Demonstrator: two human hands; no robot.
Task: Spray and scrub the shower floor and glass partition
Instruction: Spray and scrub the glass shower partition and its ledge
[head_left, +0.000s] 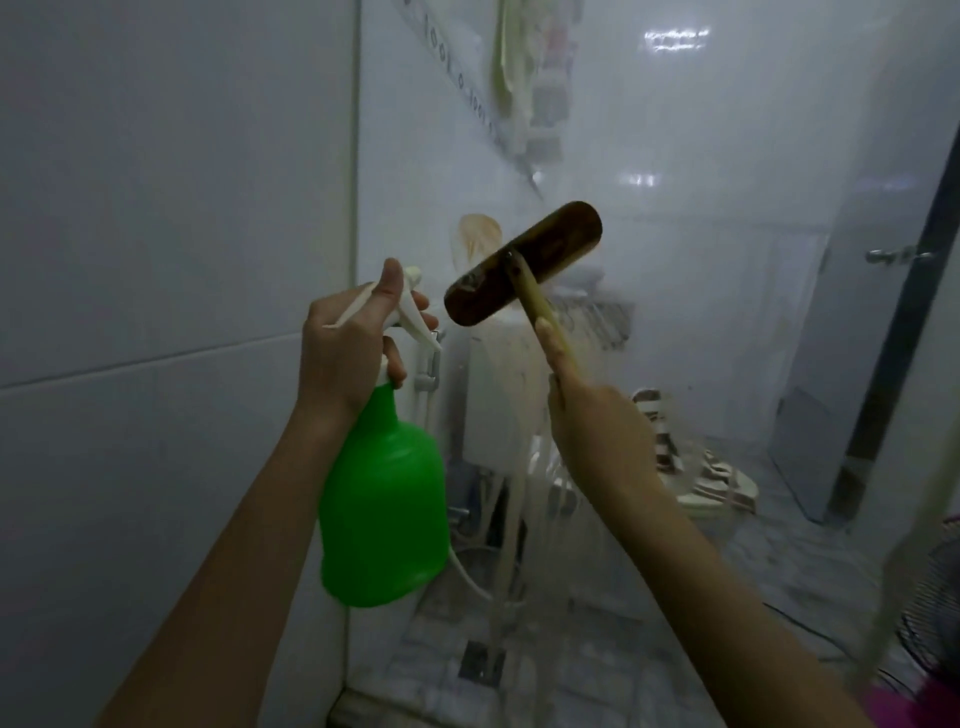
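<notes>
My left hand grips the white trigger head of a green spray bottle, raised at chest height and aimed at the glass partition. My right hand holds the pale handle of a scrub brush, index finger stretched along it. The brush's brown wooden head is tilted and lies against the glass, just right of the sprayer nozzle. Foamy streaks run down the glass below the brush. The tiled shower floor shows at the bottom.
A white tiled wall stands close on the left. Seen through the glass are a wire rack, a toilet, a door with a metal handle and a fan at the right edge.
</notes>
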